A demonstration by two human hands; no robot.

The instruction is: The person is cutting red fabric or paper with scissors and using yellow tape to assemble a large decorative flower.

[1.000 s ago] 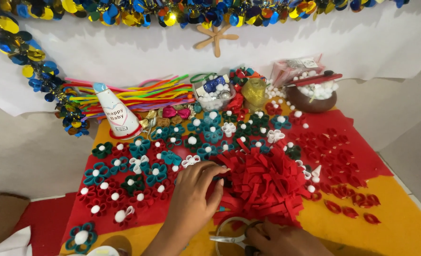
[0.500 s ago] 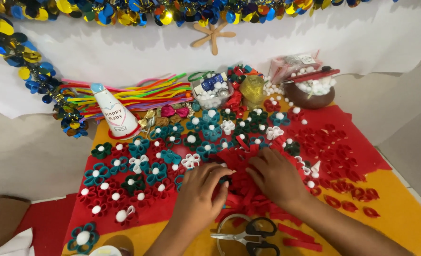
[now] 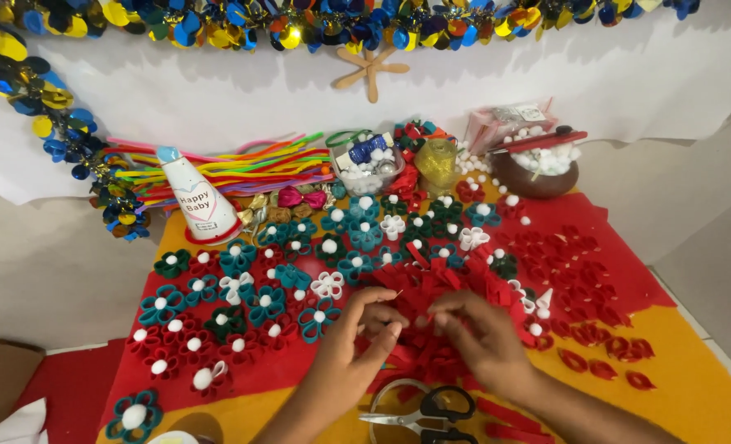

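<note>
My left hand (image 3: 351, 341) and right hand (image 3: 476, 333) over red felt strips pile (image 3: 448, 288), fingers pinched on strips; scissors (image 3: 423, 411) just below

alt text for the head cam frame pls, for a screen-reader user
Two bare hands, the left hand and right hand, pinch at a heap of red felt strips on a red-and-yellow felt mat. Black-handled scissors lie just below them; felt flowers with white pompom centres cover the mat's left side.
</note>
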